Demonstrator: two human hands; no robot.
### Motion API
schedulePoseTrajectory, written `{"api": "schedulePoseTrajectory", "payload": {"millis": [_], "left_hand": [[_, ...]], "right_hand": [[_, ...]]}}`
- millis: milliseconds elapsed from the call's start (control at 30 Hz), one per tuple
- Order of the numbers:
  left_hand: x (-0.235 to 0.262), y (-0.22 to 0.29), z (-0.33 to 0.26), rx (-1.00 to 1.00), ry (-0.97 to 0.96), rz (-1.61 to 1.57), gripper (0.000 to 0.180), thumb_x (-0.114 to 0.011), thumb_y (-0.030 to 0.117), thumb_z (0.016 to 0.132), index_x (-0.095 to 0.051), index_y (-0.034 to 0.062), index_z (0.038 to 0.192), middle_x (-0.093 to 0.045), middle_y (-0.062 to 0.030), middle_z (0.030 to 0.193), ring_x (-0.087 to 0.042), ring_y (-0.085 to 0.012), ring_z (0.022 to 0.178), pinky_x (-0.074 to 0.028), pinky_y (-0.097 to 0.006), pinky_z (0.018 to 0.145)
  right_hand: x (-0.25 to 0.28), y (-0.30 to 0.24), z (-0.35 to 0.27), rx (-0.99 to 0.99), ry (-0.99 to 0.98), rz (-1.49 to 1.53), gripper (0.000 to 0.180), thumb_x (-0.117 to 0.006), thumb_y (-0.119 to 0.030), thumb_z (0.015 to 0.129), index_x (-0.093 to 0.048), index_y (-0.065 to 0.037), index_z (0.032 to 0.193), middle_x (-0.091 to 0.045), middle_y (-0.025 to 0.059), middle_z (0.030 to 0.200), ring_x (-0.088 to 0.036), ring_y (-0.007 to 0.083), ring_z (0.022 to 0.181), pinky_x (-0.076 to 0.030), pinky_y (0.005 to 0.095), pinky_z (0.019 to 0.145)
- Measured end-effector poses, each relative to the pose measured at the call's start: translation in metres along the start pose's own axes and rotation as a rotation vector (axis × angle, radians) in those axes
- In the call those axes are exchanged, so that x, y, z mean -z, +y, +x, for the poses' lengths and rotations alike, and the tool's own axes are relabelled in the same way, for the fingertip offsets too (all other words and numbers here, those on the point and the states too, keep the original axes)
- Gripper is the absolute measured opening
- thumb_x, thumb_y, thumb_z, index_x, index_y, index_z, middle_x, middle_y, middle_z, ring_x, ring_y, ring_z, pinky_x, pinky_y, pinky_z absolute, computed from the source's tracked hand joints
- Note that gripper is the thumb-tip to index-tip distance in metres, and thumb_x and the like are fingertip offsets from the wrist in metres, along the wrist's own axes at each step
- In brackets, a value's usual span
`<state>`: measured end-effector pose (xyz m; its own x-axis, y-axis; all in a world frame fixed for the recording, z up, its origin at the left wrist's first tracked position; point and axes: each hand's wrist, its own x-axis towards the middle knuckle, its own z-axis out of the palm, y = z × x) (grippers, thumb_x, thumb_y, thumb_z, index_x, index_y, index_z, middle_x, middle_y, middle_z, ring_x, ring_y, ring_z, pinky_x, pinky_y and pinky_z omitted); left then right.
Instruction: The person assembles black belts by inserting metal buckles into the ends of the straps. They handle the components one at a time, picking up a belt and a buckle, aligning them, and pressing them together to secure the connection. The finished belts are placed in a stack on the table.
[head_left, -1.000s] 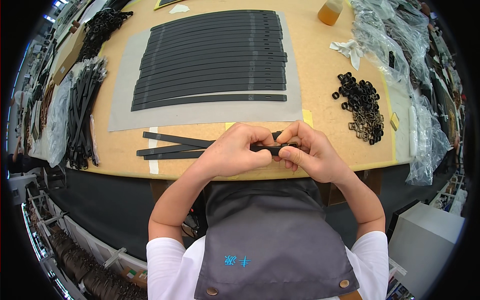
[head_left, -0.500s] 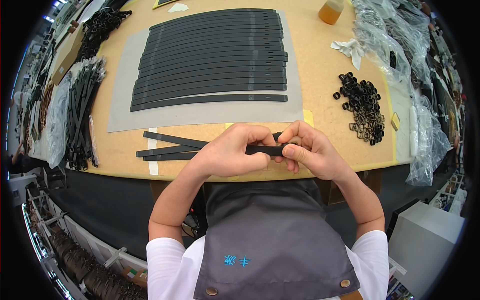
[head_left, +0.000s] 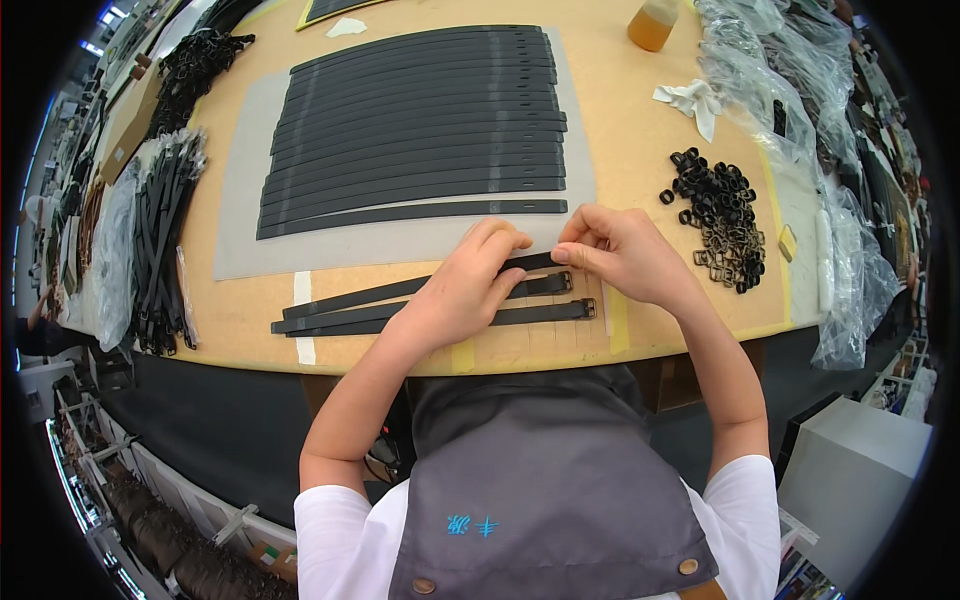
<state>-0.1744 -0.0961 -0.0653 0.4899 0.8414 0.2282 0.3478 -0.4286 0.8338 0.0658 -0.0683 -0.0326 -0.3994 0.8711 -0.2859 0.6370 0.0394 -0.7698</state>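
Note:
With a thumb-and-finger pinch, my right hand (head_left: 622, 256) grips the right end of a black belt strap (head_left: 538, 262). My left hand (head_left: 462, 282) curls over the same strap farther left, its fingers closed around it. Whether a buckle sits on that end is hidden by my fingers. Closer to the table's front edge lie two more black straps, one with a buckle (head_left: 567, 283) at its right end and the nearest with another buckle (head_left: 586, 308). My left hand covers part of their length.
Beyond my hands, several black straps (head_left: 415, 120) lie in rows on a grey sheet (head_left: 240, 262). Black loops and metal buckles (head_left: 722, 215) are heaped at the right, near plastic bags (head_left: 770, 80) and a bottle of amber liquid (head_left: 652, 28). Bundled straps (head_left: 162, 240) lie at the left.
My hands have moved apart and slightly away from me. The strap in them now lies farther back, and two buckled strap ends show nearer the table's edge.

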Motion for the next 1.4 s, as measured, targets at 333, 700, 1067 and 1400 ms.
{"api": "schedulePoseTrajectory", "payload": {"millis": [333,700,1067,1400], "left_hand": [[-0.001,0.001,-0.013,-0.008,-0.043,0.217,0.012,-0.066,-0.003,0.090,-0.062,-0.0005,0.101,-0.058,-0.0127,0.102,-0.054,-0.0318,0.100,-0.046,-0.039,0.089],[0.015,-0.011,0.012,-0.122,-0.065,0.219,0.031,-0.073,0.004,0.090,-0.066,0.0040,0.120,-0.069,-0.0095,0.096,-0.065,-0.0255,0.089,-0.052,-0.033,0.079],[0.019,-0.009,0.025,-0.065,-0.012,-0.123,0.023,-0.080,0.006,0.087,-0.072,-0.0008,0.107,-0.071,-0.0060,0.092,-0.064,-0.0133,0.081,-0.050,-0.028,0.070],[0.016,0.025,0.026,-0.127,0.005,0.074,0.025,-0.081,0.003,0.084,-0.073,0.0012,0.107,-0.069,-0.0077,0.085,-0.062,-0.0167,0.073,-0.049,-0.028,0.064]], "right_hand": [[-0.018,0.018,0.019,0.224,0.330,-0.248,0.021,-0.077,-0.018,0.089,-0.065,-0.003,0.097,-0.064,0.0100,0.094,-0.066,0.0277,0.084,-0.054,0.0382,0.078],[0.037,0.029,-0.015,-0.011,0.514,-0.230,0.023,-0.075,-0.014,0.092,-0.069,0.000,0.108,-0.068,0.0105,0.088,-0.067,0.0195,0.078,-0.053,0.0318,0.072],[0.021,0.045,-0.020,-0.001,0.213,0.397,0.020,-0.072,-0.012,0.096,-0.069,0.000,0.112,-0.070,0.0057,0.105,-0.068,0.0148,0.095,-0.055,0.0296,0.086],[-0.033,0.009,-0.028,0.112,0.193,1.080,0.021,-0.074,-0.005,0.094,-0.065,0.001,0.113,-0.068,0.0066,0.109,-0.065,0.0092,0.099,-0.055,0.0248,0.087]]}}
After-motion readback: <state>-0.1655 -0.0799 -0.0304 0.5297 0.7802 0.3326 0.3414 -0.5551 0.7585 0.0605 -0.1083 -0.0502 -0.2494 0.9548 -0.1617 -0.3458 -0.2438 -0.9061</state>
